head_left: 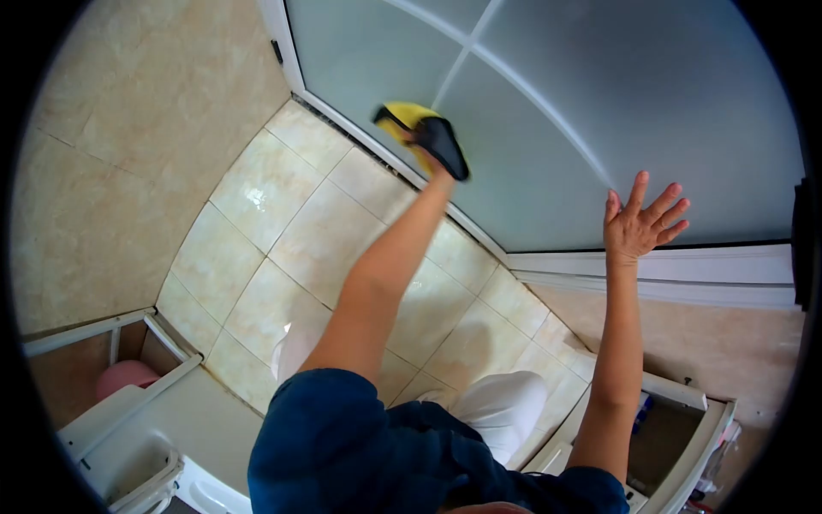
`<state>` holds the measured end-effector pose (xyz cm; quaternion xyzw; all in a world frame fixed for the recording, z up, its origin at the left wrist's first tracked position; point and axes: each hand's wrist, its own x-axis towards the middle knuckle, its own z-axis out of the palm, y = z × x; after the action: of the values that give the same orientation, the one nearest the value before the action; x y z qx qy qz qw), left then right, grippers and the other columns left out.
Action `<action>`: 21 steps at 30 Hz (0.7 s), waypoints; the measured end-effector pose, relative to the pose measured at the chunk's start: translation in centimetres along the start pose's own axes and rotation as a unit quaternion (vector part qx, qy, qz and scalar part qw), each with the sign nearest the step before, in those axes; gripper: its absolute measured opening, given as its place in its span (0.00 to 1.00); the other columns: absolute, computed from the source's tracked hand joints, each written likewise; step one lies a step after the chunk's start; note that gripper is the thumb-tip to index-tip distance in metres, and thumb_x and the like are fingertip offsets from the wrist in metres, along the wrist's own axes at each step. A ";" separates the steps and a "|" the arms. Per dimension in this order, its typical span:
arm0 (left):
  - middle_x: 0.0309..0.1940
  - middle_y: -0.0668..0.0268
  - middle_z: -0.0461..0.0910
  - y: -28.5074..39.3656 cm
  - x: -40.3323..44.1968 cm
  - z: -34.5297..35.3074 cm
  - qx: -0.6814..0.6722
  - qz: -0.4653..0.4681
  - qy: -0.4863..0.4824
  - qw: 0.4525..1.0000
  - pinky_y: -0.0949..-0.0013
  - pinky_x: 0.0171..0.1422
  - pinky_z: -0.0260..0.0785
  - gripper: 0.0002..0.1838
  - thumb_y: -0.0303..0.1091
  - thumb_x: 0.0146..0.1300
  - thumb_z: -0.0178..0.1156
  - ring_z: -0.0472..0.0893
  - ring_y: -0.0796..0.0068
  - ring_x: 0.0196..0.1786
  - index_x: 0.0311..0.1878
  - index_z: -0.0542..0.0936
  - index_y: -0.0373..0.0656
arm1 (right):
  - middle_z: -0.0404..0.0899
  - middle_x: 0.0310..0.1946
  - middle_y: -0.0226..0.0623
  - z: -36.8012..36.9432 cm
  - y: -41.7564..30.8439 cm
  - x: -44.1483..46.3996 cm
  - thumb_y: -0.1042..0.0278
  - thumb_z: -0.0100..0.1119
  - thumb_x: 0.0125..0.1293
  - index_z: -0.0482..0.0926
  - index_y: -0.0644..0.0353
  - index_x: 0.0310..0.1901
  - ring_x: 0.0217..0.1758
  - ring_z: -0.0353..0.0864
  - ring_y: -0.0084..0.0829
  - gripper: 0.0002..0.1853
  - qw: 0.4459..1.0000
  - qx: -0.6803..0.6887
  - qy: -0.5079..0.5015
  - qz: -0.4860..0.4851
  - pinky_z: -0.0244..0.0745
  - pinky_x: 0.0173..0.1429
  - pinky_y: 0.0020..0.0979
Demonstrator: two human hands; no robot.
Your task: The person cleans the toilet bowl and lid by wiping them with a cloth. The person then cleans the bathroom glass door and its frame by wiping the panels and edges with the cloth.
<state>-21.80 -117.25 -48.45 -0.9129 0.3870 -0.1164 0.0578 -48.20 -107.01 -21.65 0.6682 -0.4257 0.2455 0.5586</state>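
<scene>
Left hand [435, 159] gripping yellow-and-black cloth [409, 112], both motion-blurred, at lower part of frosted glass panel [548, 94]. Right hand [635, 231] empty, fingers spread, over panel's lower edge near white frame [651, 264]; firm contact hard to judge. Panel crossed by pale curved and straight lines. Below: glossy beige floor tiles [321, 227], white-clad legs [505, 403]. Pink rounded object [126, 378] far left, partly hidden. Dark blue sleeves [321, 428].

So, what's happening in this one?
A person on a tiled floor has a yellow and black cloth in the left hand, at a frosted glass panel; that hand is blurred. The right hand holds nothing, its fingers spread in front of the panel. Whether it touches the glass, I can't tell.
</scene>
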 end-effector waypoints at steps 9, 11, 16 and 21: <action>0.72 0.59 0.60 -2.0 4.3 3.0 0.084 0.047 -0.016 0.995 0.65 0.79 0.47 0.26 0.35 0.76 0.43 0.60 0.68 0.73 0.74 0.56 0.39 | 0.45 0.78 0.49 -0.1 0.2 0.2 0.31 0.29 0.73 0.59 0.34 0.74 0.81 0.39 0.53 0.33 1.000 -0.007 0.006 -0.014 0.25 0.80 0.51; 0.63 0.63 0.67 -6.3 11.3 3.9 0.172 0.032 0.104 0.979 0.67 0.74 0.53 0.21 0.40 0.76 0.45 0.65 0.71 0.66 0.67 0.64 0.42 | 0.45 0.78 0.50 -0.1 0.1 0.2 0.32 0.29 0.73 0.60 0.35 0.74 0.81 0.38 0.53 0.33 1.000 -0.008 0.007 -0.013 0.25 0.80 0.50; 0.54 0.69 0.75 -16.7 24.1 5.7 -0.417 -0.048 0.191 0.887 0.70 0.67 0.62 0.17 0.44 0.76 0.48 0.72 0.75 0.58 0.58 0.74 0.45 | 0.45 0.77 0.52 -0.2 0.1 0.3 0.32 0.30 0.73 0.61 0.38 0.73 0.82 0.36 0.53 0.33 1.000 -0.011 0.009 -0.020 0.24 0.81 0.48; 0.54 0.69 0.74 -14.0 20.9 8.8 -0.478 -0.095 0.117 0.865 0.71 0.67 0.61 0.16 0.44 0.76 0.46 0.71 0.76 0.58 0.59 0.73 0.46 | 0.44 0.77 0.53 0.2 0.1 0.1 0.31 0.29 0.73 0.60 0.38 0.74 0.82 0.35 0.53 0.35 1.000 -0.017 0.008 -0.014 0.23 0.81 0.48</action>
<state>4.25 -122.50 -50.71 -0.8408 0.3105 -0.0282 -0.4425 -48.30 -107.18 -21.57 0.6626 -0.4162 0.2357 0.5764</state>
